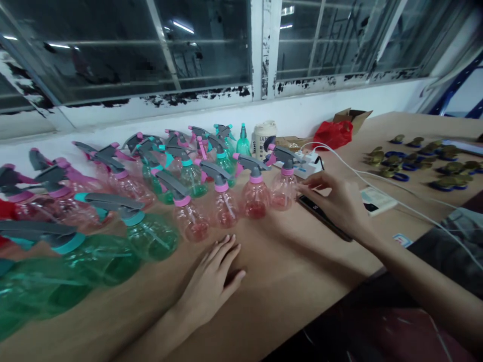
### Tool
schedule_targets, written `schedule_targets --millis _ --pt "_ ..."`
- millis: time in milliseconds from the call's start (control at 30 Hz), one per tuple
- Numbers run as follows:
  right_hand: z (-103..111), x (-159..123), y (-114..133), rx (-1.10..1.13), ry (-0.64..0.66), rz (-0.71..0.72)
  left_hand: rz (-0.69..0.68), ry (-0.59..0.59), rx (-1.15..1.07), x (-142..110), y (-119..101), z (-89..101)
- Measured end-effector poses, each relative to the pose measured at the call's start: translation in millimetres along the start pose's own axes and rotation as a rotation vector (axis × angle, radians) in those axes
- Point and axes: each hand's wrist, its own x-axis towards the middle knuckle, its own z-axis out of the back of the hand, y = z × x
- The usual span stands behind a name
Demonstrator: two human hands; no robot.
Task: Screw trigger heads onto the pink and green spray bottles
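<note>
My left hand (pixel 213 281) lies flat on the table with its fingers stretched out, holding nothing. In front of it stand pink spray bottles (pixel 194 221) with grey trigger heads and pink collars. My right hand (pixel 335 198) is at the right end of this row, fingers bent and slightly apart. Its fingertips are at the side of the last pink spray bottle (pixel 283 188), which stands upright; whether they touch it I cannot tell. Green spray bottles (pixel 151 236) with turquoise collars continue the row to the left.
Behind the front row stand several more pink and green bottles. A dark phone-like device (pixel 324 218) lies under my right hand. White cables (pixel 362 176) run from a power strip (pixel 307 166). Farther back are a paper cup (pixel 264 134), a red bag (pixel 334 134) and gold-and-blue parts (pixel 411 161).
</note>
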Motion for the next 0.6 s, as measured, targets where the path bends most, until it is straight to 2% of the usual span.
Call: schedule_targets --millis 67,167,267,333,467,600 --pt "-2.4 6.9 -15.8 -0.037 0.01 -0.019 -0.007 -0.008 0.009 1.4 -0.7 1.1" --pt "-22.4 21.4 -33.5 -0.032 0.037 0.044 -0.004 -0.012 0.02 3.4 -2.8 2.7" --pt "-43.7 33.6 -38.1 -0.011 0.108 0.076 0.012 -0.012 0.027 4.4 -4.9 2.8" --pt "-49.7 37.1 -36.4 -0.017 0.128 0.072 0.023 -0.012 0.028 4.6 -6.2 1.9" --pt "-39.3 27.8 -31.1 -0.075 0.123 0.077 0.059 -0.035 -0.018 6.1 -11.5 -1.6" --pt "-17.7 -2.6 -20.9 -0.162 0.105 0.093 0.082 -0.061 -0.159 13.4 -26.3 -5.6"
